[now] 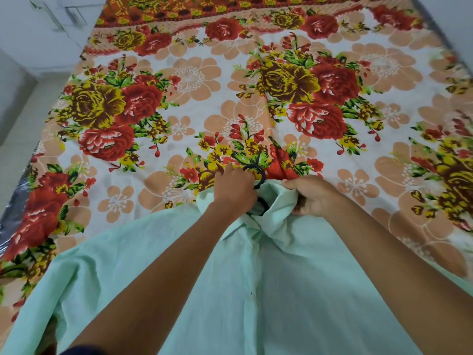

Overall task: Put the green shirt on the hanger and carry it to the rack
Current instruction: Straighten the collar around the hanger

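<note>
A pale green shirt (256, 290) lies spread on the bed, collar away from me. A black hanger's hook (259, 175) pokes out of the collar opening; the rest of the hanger is hidden inside the shirt. My left hand (234, 188) grips the hanger at the neck, just left of the hook. My right hand (314, 197) pinches the right side of the collar, bunching the cloth.
The bed carries a floral bedsheet (192, 80) with red and yellow roses, stretching far ahead and to both sides. White wall and cupboard (56, 19) stand at the far left. The left bed edge (15, 208) shows a dark strip.
</note>
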